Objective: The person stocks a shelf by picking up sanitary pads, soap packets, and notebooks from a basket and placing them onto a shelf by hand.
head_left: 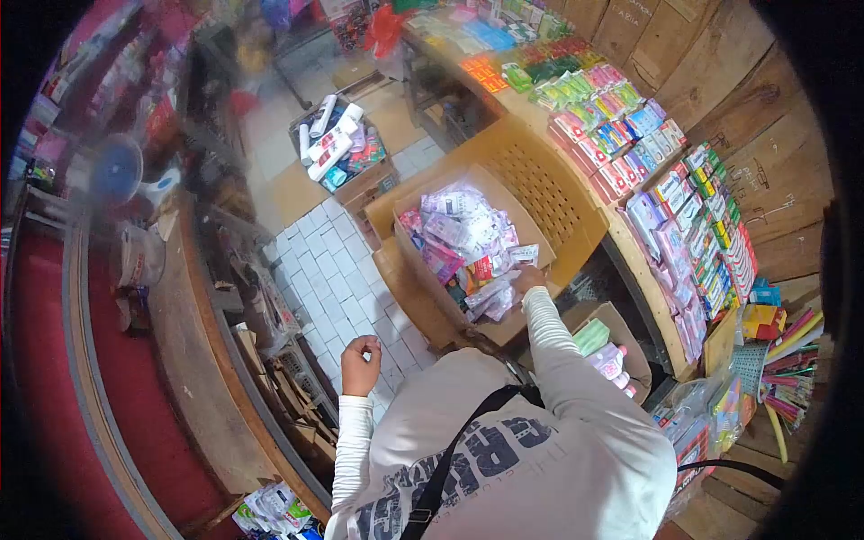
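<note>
My right hand (531, 280) reaches to the near right edge of an open cardboard box (409, 281). Its fingers are closed at a small white-and-purple packet (523, 256) on top of the contents. The box is heaped with similar shiny plastic packets (463, 211), with a few pink and red ones among them. Print on the packets is too small to read. My left hand (361, 364) hangs over the tiled floor, left of the box and apart from it. Its fingers are curled in, and nothing shows in them.
A wooden shelf (661, 337) with rows of small boxes runs along the right. Beyond the box stands a carton of bottles and tubes (335, 148). A smaller carton (630, 346) with pink bottles is by my right arm. A curved wooden counter (193, 360) bounds the left.
</note>
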